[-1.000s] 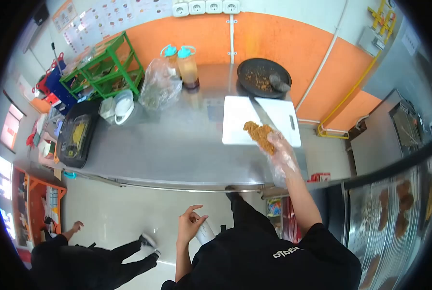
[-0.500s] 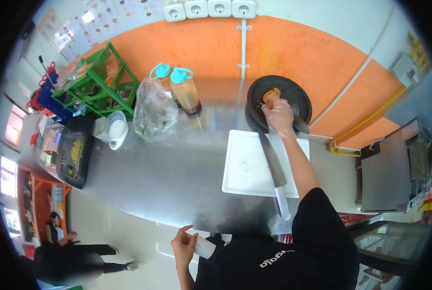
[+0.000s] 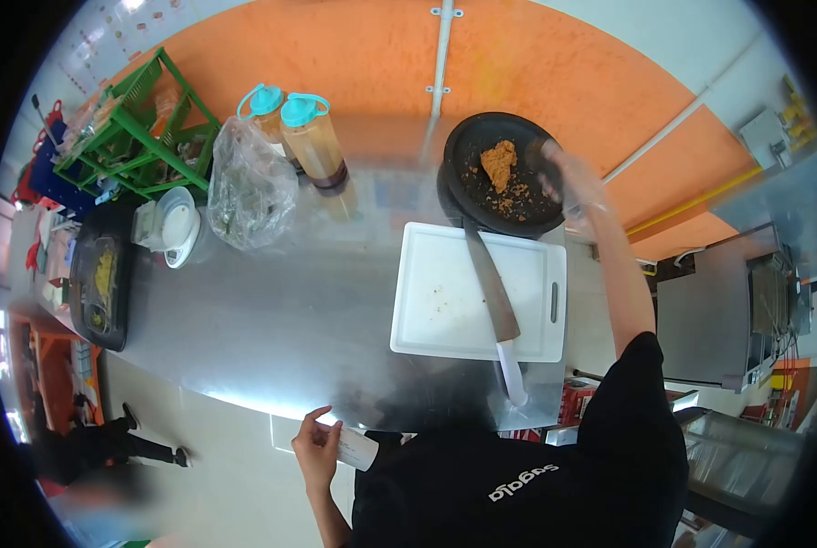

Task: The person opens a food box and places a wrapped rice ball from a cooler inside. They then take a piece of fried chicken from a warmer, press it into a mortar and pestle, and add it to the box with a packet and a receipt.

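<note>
A browned, crumb-coated piece of fried food (image 3: 499, 166), probably fried chicken, lies in a round black mortar-like bowl (image 3: 461, 196) with loose crumbs about it. My right hand (image 3: 568, 183), in a clear plastic glove, is at the bowl's right rim; its fingers are smeared by motion. Just in front of the bowl is a white cutting board (image 3: 427, 310), crumbs on its surface. Across it lies a large knife (image 3: 493, 290), its white handle over the near edge. Below the table's front edge, my left hand (image 3: 317, 447) is closed around a white printed object (image 3: 357, 449).
Two sauce bottles (image 3: 313, 142) with turquoise lids stand at the back, beside a clear plastic bag (image 3: 251, 187). Farther left are a green rack (image 3: 143, 137), a white scale (image 3: 180, 233) and a black container (image 3: 102, 283). Another person (image 3: 107, 447) is at lower left.
My right hand has let go of the fried piece and moved right to the bowl's rim. The piece now rests in the bowl. The camera view has shifted; my left hand keeps its grip.
</note>
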`<move>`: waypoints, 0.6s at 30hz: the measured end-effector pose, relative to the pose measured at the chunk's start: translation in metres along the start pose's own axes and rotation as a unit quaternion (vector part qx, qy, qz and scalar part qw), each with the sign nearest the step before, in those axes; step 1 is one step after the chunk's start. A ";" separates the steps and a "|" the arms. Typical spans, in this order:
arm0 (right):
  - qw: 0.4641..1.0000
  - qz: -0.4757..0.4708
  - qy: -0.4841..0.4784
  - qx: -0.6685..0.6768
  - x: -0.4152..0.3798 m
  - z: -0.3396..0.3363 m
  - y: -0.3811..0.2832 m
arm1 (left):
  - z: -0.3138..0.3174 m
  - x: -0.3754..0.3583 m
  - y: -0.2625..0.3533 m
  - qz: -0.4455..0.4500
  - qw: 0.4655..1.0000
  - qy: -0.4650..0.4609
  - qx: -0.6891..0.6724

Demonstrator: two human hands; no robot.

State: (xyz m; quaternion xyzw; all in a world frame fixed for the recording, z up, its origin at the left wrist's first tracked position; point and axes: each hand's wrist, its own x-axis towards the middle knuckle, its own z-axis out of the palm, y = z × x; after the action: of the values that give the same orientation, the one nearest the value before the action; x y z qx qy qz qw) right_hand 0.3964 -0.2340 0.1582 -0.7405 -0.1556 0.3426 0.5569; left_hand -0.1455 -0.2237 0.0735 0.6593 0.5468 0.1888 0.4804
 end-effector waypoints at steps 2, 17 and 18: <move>0.988 -0.131 0.072 -0.019 0.009 -0.002 -0.020 | 0.000 -0.001 -0.006 0.001 1.000 0.007 0.015; 0.918 -0.121 0.071 -0.370 0.040 0.014 -0.026 | 0.000 -0.004 -0.004 -0.009 0.999 0.045 -0.013; 0.865 -0.158 0.161 -0.448 0.041 0.019 -0.011 | 0.001 -0.003 -0.004 -0.008 0.999 0.047 -0.012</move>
State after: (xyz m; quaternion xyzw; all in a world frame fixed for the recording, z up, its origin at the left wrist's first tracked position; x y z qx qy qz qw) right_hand 0.4147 -0.1917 0.1524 -0.9208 -0.3155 0.0193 0.2287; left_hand -0.1476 -0.2268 0.0702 0.6397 0.5716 0.2219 0.4636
